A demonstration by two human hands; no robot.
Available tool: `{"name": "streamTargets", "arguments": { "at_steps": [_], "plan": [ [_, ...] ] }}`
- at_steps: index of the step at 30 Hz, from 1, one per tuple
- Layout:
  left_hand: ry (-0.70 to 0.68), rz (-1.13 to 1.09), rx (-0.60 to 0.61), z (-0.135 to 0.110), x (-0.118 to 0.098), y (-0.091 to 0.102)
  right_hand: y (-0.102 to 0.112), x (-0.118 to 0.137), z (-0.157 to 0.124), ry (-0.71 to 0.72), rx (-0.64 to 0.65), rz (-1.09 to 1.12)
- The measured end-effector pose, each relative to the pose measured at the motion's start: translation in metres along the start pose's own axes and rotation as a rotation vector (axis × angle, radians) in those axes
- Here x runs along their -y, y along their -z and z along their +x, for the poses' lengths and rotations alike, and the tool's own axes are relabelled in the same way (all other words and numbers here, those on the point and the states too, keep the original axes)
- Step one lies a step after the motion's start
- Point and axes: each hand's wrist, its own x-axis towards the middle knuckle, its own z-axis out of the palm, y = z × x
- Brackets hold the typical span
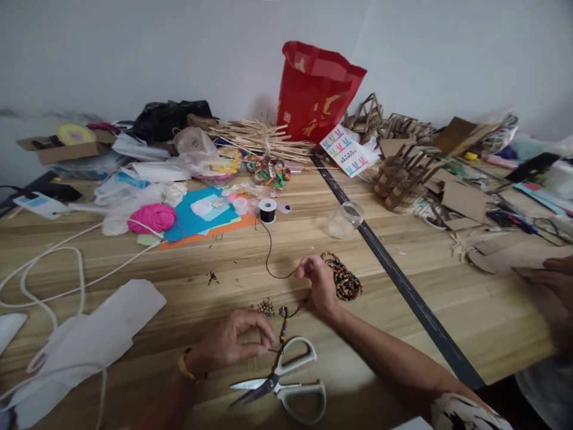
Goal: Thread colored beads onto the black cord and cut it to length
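My left hand [235, 345] rests on the wooden table [470, 310] near the front edge, its fingers pinched on the end of a short beaded strand [283, 323]. My right hand [319, 283] is further out, fingers closed on the black cord [268, 254] that runs back to a black spool [267, 210]. Right beside my right hand lies a coil of multicoloured beads [344, 279]. A small cluster of loose beads [265, 307] lies between my hands. White-handled scissors [286, 382] lie just in front of my left hand.
A clear plastic jar [344, 219] lies on its side. Pink yarn [151, 217], blue and orange paper [203, 222], a red bag [316, 89], a stick bundle and cardboard models crowd the back. White cord [54, 278] and white cloth [89, 340] lie left. Another person's hand [553, 278] is at right.
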Motion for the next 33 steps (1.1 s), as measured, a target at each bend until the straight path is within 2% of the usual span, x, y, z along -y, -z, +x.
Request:
{"name": "streamTargets", "arguments": {
  "at_steps": [1, 5, 7, 13, 18, 23, 27, 33],
  "plan": [
    [-0.004, 0.004, -0.082, 0.0, 0.005, 0.001, -0.003, 0.004, -0.006, 0.035, 0.071, -0.039],
    [-0.012, -0.012, -0.336, 0.002, 0.018, 0.007, -0.017, 0.013, -0.03, 0.067, 0.521, -0.143],
    [-0.003, 0.022, -0.397, 0.005, 0.021, 0.008, -0.022, 0.01, -0.038, 0.107, 0.588, -0.203],
    [0.03, 0.133, -0.444, 0.009, 0.027, 0.006, -0.023, -0.008, -0.041, 0.24, 0.546, -0.425],
    [0.03, 0.179, -0.434, 0.009, 0.031, 0.006, -0.021, -0.005, -0.038, 0.348, 0.622, -0.467],
    [0.047, 0.198, -0.452, 0.012, 0.028, 0.003, -0.018, -0.003, -0.036, 0.368, 0.626, -0.488],
    [0.08, 0.17, -0.536, 0.013, 0.03, 0.003, -0.015, -0.004, -0.032, 0.344, 0.5, -0.54],
    [0.063, 0.31, -0.566, 0.013, 0.03, 0.006, -0.013, -0.007, -0.024, 0.16, 0.362, -0.506]
  ]
}}
